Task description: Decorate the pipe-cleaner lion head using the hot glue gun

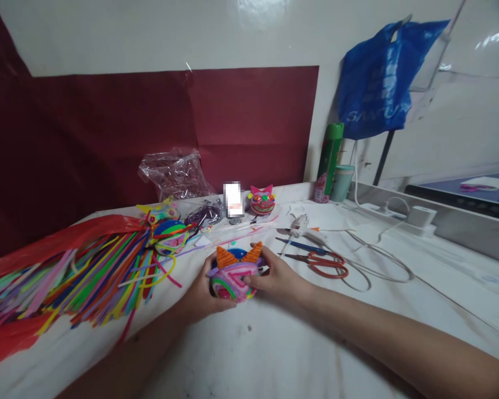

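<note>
- Worked over a white table (241, 360), extending beneath both forearms.
- Faced a maroon sheet (253, 122), upright against the wall behind.
- Had a spread of many-coloured craft stems (95, 271) to the left, amid red plastic (87, 228).
- Had a blue bag (374, 83) hanging at upper right, with a green-topped can (328, 163) standing below, just beside a pale green cup (342, 185).
- Curled the left hand (197, 299) partly closed around one side of an eared ornament, with thumb low in front.
- Curled the right hand (280, 277) likewise around the opposite side, with thumb on the front.
- Had red-handled scissors (327, 265) lying to the right, well within forearm's span.
- Held the eared ornament (232, 280) between both hands, near centre, with orange ears upward.
- Had a smaller-looking pink ornament (261, 202) standing farther back.
</note>
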A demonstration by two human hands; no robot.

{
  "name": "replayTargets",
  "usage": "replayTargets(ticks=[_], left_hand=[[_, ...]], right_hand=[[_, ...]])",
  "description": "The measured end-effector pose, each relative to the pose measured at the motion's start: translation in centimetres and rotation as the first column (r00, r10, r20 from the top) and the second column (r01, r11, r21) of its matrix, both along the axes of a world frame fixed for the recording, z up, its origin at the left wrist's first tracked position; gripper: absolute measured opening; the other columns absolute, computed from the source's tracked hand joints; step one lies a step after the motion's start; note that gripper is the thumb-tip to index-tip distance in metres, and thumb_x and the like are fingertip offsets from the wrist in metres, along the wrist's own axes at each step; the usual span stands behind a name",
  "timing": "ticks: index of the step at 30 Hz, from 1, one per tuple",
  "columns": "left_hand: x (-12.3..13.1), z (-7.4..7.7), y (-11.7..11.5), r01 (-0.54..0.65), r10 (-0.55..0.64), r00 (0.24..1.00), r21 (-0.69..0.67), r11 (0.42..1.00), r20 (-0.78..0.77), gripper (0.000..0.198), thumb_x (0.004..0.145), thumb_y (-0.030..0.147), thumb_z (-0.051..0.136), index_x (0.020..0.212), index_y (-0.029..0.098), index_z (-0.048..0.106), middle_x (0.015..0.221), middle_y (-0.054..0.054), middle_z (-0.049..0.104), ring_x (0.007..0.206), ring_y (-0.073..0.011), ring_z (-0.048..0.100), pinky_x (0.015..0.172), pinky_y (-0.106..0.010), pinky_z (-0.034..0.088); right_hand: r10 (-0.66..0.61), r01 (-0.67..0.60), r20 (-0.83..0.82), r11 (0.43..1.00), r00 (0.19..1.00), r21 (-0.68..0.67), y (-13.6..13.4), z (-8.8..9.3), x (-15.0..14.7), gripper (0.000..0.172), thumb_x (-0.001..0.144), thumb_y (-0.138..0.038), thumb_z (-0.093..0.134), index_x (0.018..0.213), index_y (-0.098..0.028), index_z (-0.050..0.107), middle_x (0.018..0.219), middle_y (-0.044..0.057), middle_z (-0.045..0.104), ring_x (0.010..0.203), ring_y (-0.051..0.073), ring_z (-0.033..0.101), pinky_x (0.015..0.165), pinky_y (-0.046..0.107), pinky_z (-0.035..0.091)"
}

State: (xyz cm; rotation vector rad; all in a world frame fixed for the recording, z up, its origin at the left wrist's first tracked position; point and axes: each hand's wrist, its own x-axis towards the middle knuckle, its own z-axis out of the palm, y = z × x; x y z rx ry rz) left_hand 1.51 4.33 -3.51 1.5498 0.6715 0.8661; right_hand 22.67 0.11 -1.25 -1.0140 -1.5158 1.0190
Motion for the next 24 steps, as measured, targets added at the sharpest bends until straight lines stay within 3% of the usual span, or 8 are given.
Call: replayTargets(ticks=[4,13,19,24], left_hand=[[0.0,0.2,0.1,0.091,-0.09,0.99,-0.005,0.996,0.107,0.093,0.062,0.031,0.086,0.138,0.026,0.032,0.134,-0.014,0.055,0.118,-0.0325,0.058,0.096,-0.042,0.048],[1.1,1.2,-1.4,-0.081,0.087,0.99,-0.054,0.995,0.108,0.076,0.068,0.038,0.078,0.132,0.022,0.04,0.121,-0.012,0.062,0.111,-0.0308,0.061,0.092,-0.042,0.05],[1.4,1.9,-1.9,-0.198,0.203,0.977,-0.07,0.978,0.062,0.074,0.065,0.025,0.075,0.132,0.022,0.043,0.112,-0.008,0.066,0.101,-0.0266,0.063,0.087,-0.038,0.051],[1.4,1.5,-1.9,-0.272,0.271,0.961,0.005,0.962,0.061,0.077,0.063,0.026,0.078,0.131,0.02,0.043,0.125,-0.012,0.061,0.113,-0.0285,0.059,0.096,-0.039,0.047]], right_hand=[[-0.035,0.033,-0.04,0.998,0.999,-0.056,-0.5,0.3,-0.2,0.051,0.063,-0.037,0.081,0.103,-0.02,0.055,0.098,0.004,0.069,0.092,0.022,0.066,0.077,0.033,0.056],[-0.023,0.022,0.042,0.999,0.999,0.033,-0.9,-0.2,-0.1,0.048,0.068,-0.037,0.076,0.107,-0.018,0.057,0.099,0.006,0.068,0.09,0.022,0.064,0.074,0.032,0.054],[-0.117,0.103,0.132,0.989,0.984,0.108,-1.1,-1.2,-0.2,0.047,0.069,-0.033,0.075,0.109,-0.019,0.055,0.098,0.006,0.065,0.09,0.022,0.062,0.075,0.034,0.052],[-0.104,0.088,0.129,0.988,0.986,0.127,-1.0,-1.2,-0.3,0.045,0.071,-0.033,0.072,0.11,-0.019,0.055,0.103,0.008,0.065,0.093,0.023,0.062,0.078,0.036,0.052]])
